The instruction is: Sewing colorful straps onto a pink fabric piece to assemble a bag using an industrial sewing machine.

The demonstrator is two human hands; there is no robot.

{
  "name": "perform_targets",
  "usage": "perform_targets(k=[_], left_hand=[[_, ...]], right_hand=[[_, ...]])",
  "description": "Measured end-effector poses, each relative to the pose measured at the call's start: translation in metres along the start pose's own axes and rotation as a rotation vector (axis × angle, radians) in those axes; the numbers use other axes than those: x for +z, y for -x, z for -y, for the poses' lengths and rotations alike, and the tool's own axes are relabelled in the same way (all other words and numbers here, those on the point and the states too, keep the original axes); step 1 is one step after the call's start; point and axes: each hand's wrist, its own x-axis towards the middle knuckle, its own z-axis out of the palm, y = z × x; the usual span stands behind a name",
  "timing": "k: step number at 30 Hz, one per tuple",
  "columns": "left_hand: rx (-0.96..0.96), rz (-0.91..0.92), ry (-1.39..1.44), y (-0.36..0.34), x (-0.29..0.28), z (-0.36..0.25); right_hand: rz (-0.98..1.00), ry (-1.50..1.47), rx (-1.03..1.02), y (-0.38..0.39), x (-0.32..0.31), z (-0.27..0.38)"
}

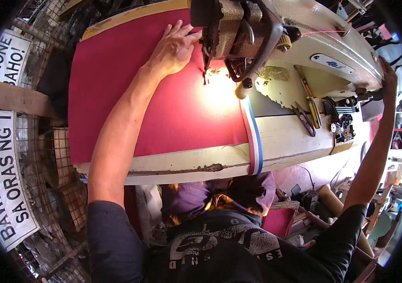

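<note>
My left hand (175,49) lies open, fingers spread, on a dark red fabric sheet (111,94) at the left of a sewing machine's bed. The presser foot (206,75) stands to its right in bright lamplight, under the dark machine head (217,40). A red, white and blue striped tape (250,137) runs from beside the needle area over the front edge. My right hand (388,75) is at the far right end of the machine's arm (333,42), fingers curled on what looks like its handwheel, which is mostly hidden.
A yellow screwdriver (313,111), dark thread snips (303,120) and a metal mechanism (342,123) sit on the machine table (290,146). A wire mesh wall (66,155) with a sign and plank is at left. My lap is below; clutter fills the lower right.
</note>
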Motion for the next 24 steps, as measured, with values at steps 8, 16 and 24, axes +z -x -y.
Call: perform_targets(k=[8, 16, 24], left_hand=[[0.070, -0.052, -0.003, 0.005, 0.002, -0.004], [0.078, -0.004, 0.016, 0.007, 0.003, -0.005], [0.023, -0.068, -0.212, 0.012, 0.010, 0.001]], right_hand=[[-0.323, -0.126, 0.341, 0.044, 0.027, 0.024], [-0.441, -0.282, 0.705, 0.018, 0.010, 0.086], [0.065, -0.319, 0.198, 0.105, -0.094, 0.427]])
